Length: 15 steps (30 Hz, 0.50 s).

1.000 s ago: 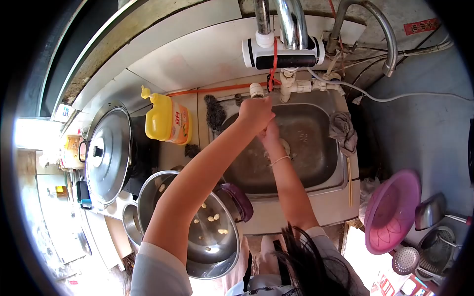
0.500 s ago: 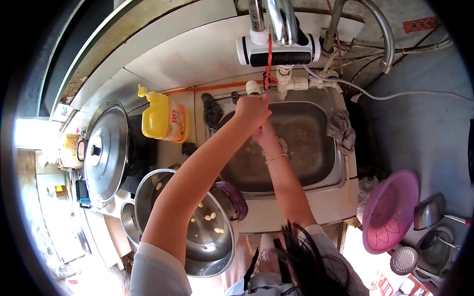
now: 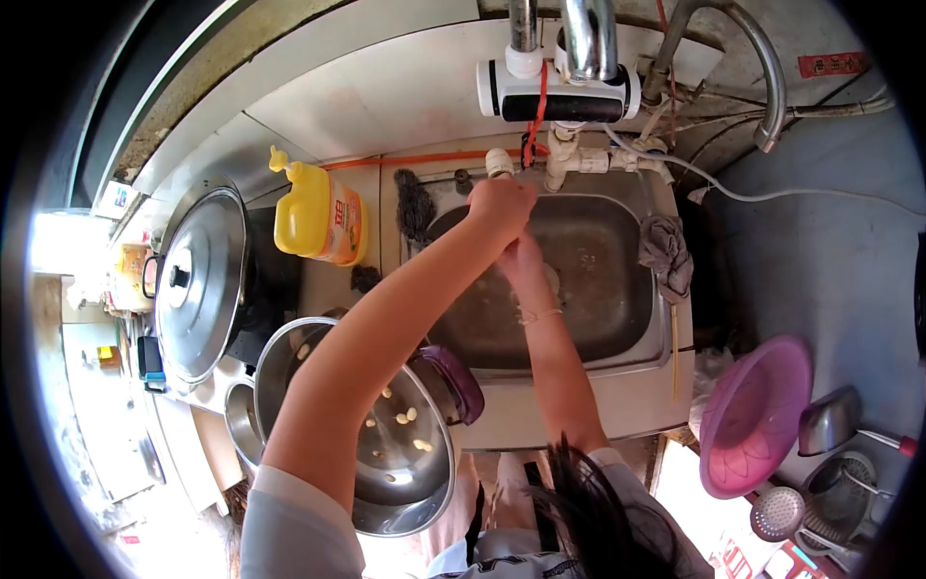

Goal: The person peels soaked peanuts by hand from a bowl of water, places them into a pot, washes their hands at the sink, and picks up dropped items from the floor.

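Observation:
My left hand (image 3: 503, 206) and my right hand (image 3: 521, 253) are together over the back left of the metal sink (image 3: 659, 323). The left hand lies on top, its fingers curled in against the right hand. Below it, the right hand's fingers are mostly hidden, and a thin bracelet (image 3: 540, 316) circles that wrist. Right behind the left hand is a white pipe fitting (image 3: 499, 162). Under my left forearm stands a steel pot (image 3: 424, 482) with several pale pieces in it. Its purple handle (image 3: 455, 384) points toward the sink.
A yellow jug (image 3: 313, 217) and a dark scrubber (image 3: 415, 205) stand left of the sink. A grey cloth (image 3: 666, 253) hangs on its right edge. Above is a white water heater (image 3: 559, 92). A lidded pot (image 3: 207, 289) is far left, a pink basin (image 3: 757, 415) right.
The view has shifted slightly. My hands stay together over the sink, with the left one still on top and a little lower-angled against the right.

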Available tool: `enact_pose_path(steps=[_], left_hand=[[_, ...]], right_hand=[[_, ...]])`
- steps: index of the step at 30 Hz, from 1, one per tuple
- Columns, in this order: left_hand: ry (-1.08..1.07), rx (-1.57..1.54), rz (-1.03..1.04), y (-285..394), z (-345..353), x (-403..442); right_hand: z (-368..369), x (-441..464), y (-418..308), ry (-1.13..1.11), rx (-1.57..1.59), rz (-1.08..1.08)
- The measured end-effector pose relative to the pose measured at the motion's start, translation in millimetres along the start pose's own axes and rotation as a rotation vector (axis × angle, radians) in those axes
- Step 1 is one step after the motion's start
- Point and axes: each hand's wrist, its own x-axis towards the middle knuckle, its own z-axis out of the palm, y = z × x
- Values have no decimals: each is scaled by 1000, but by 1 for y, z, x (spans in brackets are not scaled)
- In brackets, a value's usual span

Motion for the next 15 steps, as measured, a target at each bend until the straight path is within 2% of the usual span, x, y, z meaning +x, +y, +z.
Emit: enact_pose_path(steps=[1, 3, 4, 6, 7, 9, 12, 14, 15], left_hand=[[2, -9, -6, -4, 4, 0], [258, 137, 352, -18, 13, -4], [260, 123, 335, -26, 15, -7], [412, 145, 550, -41, 17, -12], [419, 131, 533, -42, 16, -12], [282, 123, 578, -44, 13, -10], [380, 77, 491, -49, 15, -22], [383, 21, 449, -60, -3, -46], [384, -22, 431, -67, -15, -59]], right_hand=[[4, -6, -3, -37, -49, -66], [13, -22, -10, -75, -117, -116], [17, -35, -14, -16, -184, -128], [22, -58, -21, 45, -271, -125], [23, -68, -25, 57, -378, -111], [26, -87, -35, 68, -507, -91], [20, -116, -49, 39, -675, -120], [1, -127, -59, -206, -302, -124], [-10, -130, -61, -211, -309, -108]])
